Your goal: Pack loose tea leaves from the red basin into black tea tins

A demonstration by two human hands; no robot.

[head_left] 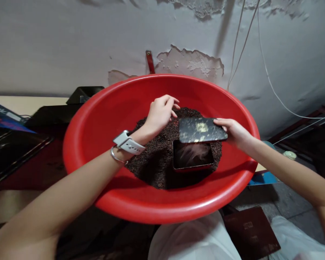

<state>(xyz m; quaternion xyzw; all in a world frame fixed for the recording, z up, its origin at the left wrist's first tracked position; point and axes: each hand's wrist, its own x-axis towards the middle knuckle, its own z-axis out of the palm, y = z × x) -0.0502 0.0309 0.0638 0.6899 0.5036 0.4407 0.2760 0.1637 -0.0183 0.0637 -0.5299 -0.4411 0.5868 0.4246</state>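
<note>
A dark, marbled tin lid (203,130) with a gold emblem is in my right hand (234,131), which pinches it at its right end. Just below the lid, an uncovered rectangular tin (193,167) rests on dark, loose tea-like leaves (159,159). Pale wispy streaks show inside the tin; I cannot make out what they are. My left hand (161,113) hovers over the leaves, left of the lid, its fingers loosely bent and apart with nothing visible in them. A large red basin (97,130) surrounds the leaves and tin.
Behind the basin stands a peeling wall (56,43) with a red strap (150,62) and hanging cords (239,43). Dark boxes and trays (16,159) crowd the left side. At lower right are a dark red box (251,231) and a blue object (262,179).
</note>
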